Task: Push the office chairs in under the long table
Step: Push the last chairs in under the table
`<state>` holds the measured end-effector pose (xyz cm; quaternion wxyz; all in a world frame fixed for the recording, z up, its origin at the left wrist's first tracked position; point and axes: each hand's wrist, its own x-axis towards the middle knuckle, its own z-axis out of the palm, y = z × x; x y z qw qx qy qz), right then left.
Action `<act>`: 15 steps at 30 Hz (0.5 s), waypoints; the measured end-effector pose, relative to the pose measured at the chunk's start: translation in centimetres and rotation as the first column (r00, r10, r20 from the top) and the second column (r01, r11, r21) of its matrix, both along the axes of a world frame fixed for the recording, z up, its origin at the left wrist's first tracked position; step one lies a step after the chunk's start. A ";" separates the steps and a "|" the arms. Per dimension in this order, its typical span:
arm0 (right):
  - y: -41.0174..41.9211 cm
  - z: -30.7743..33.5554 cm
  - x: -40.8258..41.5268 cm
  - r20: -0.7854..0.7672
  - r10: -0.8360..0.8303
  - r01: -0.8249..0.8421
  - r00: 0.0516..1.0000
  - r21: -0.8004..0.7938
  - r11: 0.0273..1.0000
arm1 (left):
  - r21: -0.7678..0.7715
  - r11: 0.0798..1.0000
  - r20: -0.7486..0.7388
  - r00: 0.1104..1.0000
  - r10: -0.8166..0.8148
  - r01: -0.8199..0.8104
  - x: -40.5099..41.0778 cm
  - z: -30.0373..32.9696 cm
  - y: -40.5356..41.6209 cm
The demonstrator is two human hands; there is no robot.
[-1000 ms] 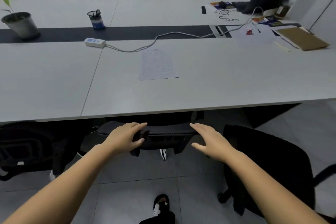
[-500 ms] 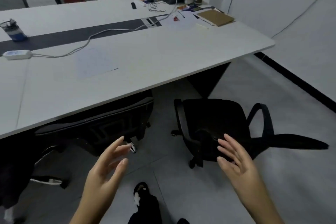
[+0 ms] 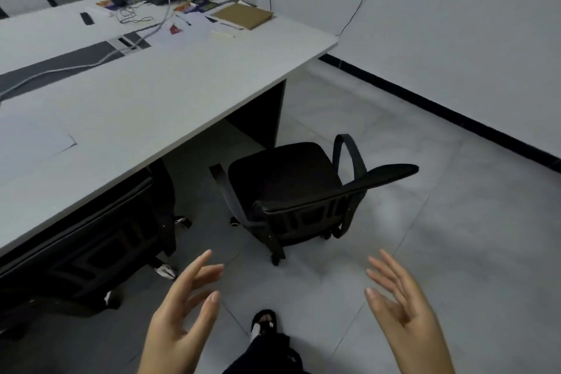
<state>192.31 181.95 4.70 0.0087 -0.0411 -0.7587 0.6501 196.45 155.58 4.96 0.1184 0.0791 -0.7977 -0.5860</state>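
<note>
The long white table with its smooth matte top (image 3: 145,106) fills the frame from 9 to 12 o'clock, a dark grey strip running down its middle and a black panel leg at its near corner. Pale grey floor tiles (image 3: 440,222) spread over the right half, meeting a white wall along a black skirting line. A black office chair with curved armrests and a padded seat (image 3: 285,179) stands clear of the table just past centre, its slatted backrest turned toward the camera and tilted low. A second black office chair (image 3: 100,240) sits at 8 o'clock, its back tucked against the table's edge. On the far end of the tabletop lie a flat brown cardboard folder (image 3: 243,16), papers and a white cable.

The left hand (image 3: 182,316) at 6 o'clock and the right hand (image 3: 403,310) at 5 o'clock are raised, well apart, fingers spread, holding nothing. The free chair lies ahead at 12 o'clock from both, untouched.
</note>
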 end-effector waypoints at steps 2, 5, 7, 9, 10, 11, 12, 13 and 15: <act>0.2 -0.1 -0.6 -0.017 -0.020 0.021 1.000 0.015 1.000 | 0.008 0.999 0.008 0.999 -0.036 0.036 -1.8 0.1 0.2; 0.6 0.0 -2.0 -0.020 -0.062 0.062 0.998 0.027 0.998 | 0.021 0.996 0.015 0.996 -0.084 0.084 -4.5 0.2 0.6; 0.7 0.1 -3.1 -0.025 -0.073 0.074 0.997 0.038 0.997 | 0.015 0.994 0.019 0.994 -0.108 0.108 -6.0 0.3 0.6; 0.6 0.0 -4.7 -0.023 -0.093 0.094 0.995 0.048 0.994 | 0.008 0.991 0.027 0.991 -0.133 0.132 -8.0 0.3 0.4; 0.7 -0.1 -5.4 -0.024 -0.100 0.101 0.995 0.053 0.993 | 0.001 0.990 0.030 0.990 -0.141 0.141 -9.0 0.3 0.4; 0.7 -0.2 -6.2 -0.020 -0.106 0.107 0.994 0.057 0.993 | -0.004 0.989 0.038 0.988 -0.148 0.148 -9.9 0.2 0.3; 0.9 -0.4 -6.9 -0.017 -0.110 0.111 0.994 0.065 0.992 | -0.010 0.988 0.044 0.987 -0.154 0.155 -10.8 0.1 0.4; 1.0 -0.4 -7.6 -0.017 -0.109 0.110 0.994 0.075 0.991 | -0.015 0.987 0.050 0.986 -0.159 0.160 -11.6 0.2 0.5; 1.4 -0.2 -9.1 -0.005 -0.106 0.106 0.994 0.085 0.991 | -0.012 0.986 0.063 0.984 -0.166 0.167 -13.1 0.2 0.9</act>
